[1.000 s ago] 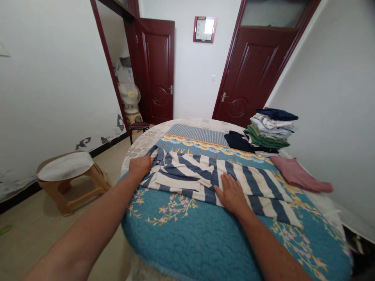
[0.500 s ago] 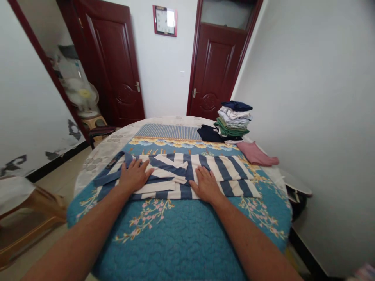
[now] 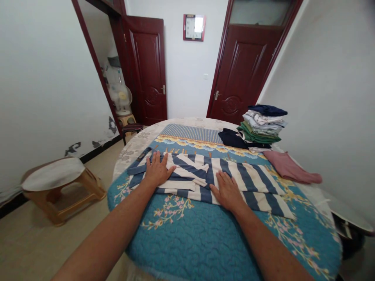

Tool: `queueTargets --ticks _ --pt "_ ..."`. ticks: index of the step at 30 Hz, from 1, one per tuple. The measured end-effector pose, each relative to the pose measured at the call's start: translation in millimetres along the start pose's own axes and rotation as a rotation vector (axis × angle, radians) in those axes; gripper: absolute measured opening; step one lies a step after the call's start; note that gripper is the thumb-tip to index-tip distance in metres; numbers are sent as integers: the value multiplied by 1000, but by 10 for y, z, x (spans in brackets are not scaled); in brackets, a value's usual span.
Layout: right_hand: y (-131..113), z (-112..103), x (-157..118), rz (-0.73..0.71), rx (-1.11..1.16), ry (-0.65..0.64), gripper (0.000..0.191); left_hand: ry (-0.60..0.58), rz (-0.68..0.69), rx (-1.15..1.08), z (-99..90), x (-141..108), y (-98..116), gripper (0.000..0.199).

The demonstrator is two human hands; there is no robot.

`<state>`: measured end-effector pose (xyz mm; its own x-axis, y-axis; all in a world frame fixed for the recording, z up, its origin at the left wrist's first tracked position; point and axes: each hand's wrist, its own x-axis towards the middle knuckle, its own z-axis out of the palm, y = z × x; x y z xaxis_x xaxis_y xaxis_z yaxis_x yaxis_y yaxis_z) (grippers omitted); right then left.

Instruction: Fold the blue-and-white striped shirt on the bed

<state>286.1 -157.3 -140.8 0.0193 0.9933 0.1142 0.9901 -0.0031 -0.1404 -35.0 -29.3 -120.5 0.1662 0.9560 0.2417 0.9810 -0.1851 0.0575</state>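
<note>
A blue and cream striped garment (image 3: 249, 179) lies folded lengthwise across the blue floral quilted cloth (image 3: 187, 242). On its left part, near the folded-in sleeve, my left hand (image 3: 158, 169) rests flat with the fingers spread. My right hand (image 3: 229, 191) lies palm down on the middle of the stripes, its fingers stretched out and the thumb apart. Neither hand grasps anything. A dark collar or label area shows at the garment's left end.
Folded clothes (image 3: 262, 125) are stacked at the back right, beside a dark navy garment (image 3: 233, 138). A pink cloth (image 3: 290, 167) lies at the table's right edge. On the floor at left stands a stool (image 3: 55, 175).
The view has turned to the left, so everything appears further right. Both hands still lie flat on the striped garment, whose lower right edge now slants out more from the upper layer.
</note>
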Motion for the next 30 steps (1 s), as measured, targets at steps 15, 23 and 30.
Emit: queueTargets --ticks 15,23,30 --pt "455 -199 19 125 91 5 75 -120 9 -43 157 287 -149 103" --pt "1479 -383 -326 537 -26 171 66 -117 1 20 241 348 -192 105" --pt "1974 -586 -724 715 10 259 39 -124 5 33 279 392 -227 106"
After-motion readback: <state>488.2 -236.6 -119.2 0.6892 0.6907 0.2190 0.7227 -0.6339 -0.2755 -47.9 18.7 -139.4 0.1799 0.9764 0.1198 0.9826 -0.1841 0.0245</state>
